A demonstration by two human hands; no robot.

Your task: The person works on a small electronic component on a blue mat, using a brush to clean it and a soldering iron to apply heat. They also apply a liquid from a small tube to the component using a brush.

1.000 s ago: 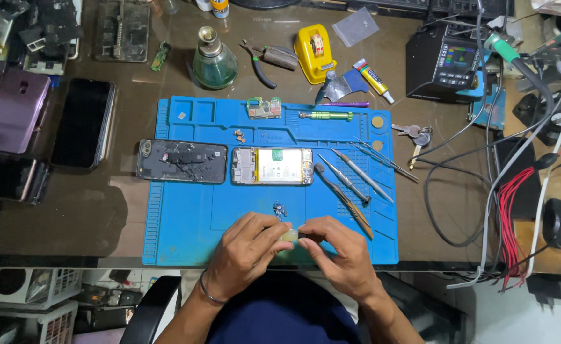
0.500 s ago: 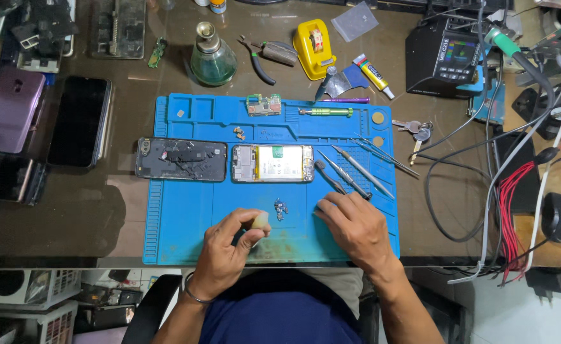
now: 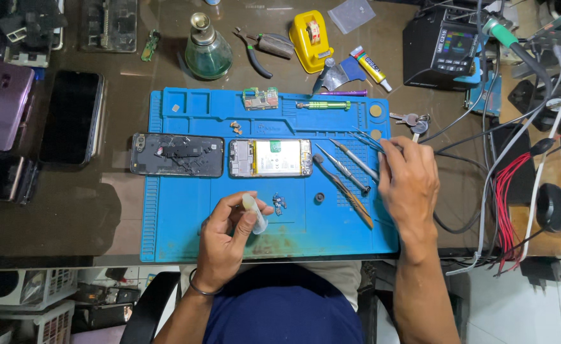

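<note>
My left hand [image 3: 229, 239] holds a small pale tube [image 3: 254, 212] upright near the front of the blue work mat [image 3: 185, 216]. My right hand [image 3: 408, 181] rests at the mat's right edge, its fingertips on thin blue tweezers [image 3: 366, 140]. An opened phone with its battery showing [image 3: 270, 157] lies in the mat's middle, with a cracked back cover [image 3: 177, 155] to its left. Small parts [image 3: 279, 204] and a black ring [image 3: 319, 197] sit between my hands. Several metal tools [image 3: 344, 169] lie beside my right hand.
A green glass bottle [image 3: 208, 51], pliers [image 3: 261, 46], a yellow tape holder [image 3: 311, 39] and a glue tube [image 3: 370, 67] stand behind the mat. A soldering station [image 3: 449, 48] and many cables [image 3: 510, 191] fill the right. Phones [image 3: 70, 118] lie at left.
My hands have parted: the right one moved up and right to the tweezers, while the left stayed near the front edge holding the tube.
</note>
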